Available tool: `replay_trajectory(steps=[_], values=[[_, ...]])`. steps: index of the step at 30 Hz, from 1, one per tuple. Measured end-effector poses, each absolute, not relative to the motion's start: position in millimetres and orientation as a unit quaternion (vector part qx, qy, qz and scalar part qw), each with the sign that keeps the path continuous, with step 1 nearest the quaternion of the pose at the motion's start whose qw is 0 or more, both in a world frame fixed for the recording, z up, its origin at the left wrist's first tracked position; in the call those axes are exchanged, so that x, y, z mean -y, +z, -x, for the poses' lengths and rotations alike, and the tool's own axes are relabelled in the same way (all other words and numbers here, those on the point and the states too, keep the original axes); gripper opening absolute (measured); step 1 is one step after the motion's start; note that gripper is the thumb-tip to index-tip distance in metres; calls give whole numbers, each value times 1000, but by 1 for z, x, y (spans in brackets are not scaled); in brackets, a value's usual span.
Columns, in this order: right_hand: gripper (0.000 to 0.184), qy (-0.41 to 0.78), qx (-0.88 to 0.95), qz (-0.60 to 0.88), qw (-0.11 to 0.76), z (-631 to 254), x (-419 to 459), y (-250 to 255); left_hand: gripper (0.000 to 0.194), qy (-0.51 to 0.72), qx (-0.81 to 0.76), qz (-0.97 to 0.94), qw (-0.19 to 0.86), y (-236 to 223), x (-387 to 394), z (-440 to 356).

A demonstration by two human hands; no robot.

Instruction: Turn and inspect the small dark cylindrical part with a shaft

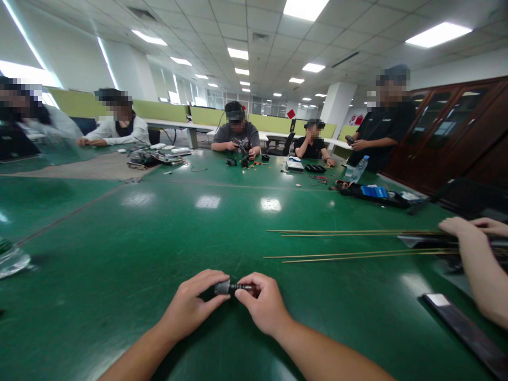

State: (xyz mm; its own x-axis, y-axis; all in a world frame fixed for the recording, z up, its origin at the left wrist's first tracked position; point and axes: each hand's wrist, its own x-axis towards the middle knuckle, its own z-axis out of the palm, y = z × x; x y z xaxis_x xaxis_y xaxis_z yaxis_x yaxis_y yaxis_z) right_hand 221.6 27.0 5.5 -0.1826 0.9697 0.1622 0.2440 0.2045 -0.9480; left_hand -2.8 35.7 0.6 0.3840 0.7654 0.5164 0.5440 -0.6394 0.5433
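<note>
Close to the near side of the green table, my left hand (pixel 196 301) pinches a short, dark grey cylindrical part (pixel 223 287) between thumb and fingers. My right hand (pixel 266 304) is closed on a thin, dark, ridged shaft (pixel 234 288) that lies in line with the cylinder. The shaft's left end meets the cylinder's right side; whether the two are joined I cannot tell. My right fingers hide part of the shaft. Both hands are just above or resting on the tabletop.
Long thin brass-coloured rods (pixel 329 233) extend from the right, near another person's hands (pixel 460 227). A dark flat bar (pixel 462 330) lies at the lower right. Clear plastic (pixel 14 259) sits at the left edge. Across the table (pixel 178 222), several people are among tools and a bottle (pixel 360 169).
</note>
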Motion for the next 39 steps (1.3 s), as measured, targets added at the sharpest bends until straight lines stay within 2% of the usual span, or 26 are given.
replay_trajectory(steps=[39], values=[[10, 437, 631, 467, 440, -223, -29, 5, 37, 388, -408, -815, 139, 0, -36, 6]])
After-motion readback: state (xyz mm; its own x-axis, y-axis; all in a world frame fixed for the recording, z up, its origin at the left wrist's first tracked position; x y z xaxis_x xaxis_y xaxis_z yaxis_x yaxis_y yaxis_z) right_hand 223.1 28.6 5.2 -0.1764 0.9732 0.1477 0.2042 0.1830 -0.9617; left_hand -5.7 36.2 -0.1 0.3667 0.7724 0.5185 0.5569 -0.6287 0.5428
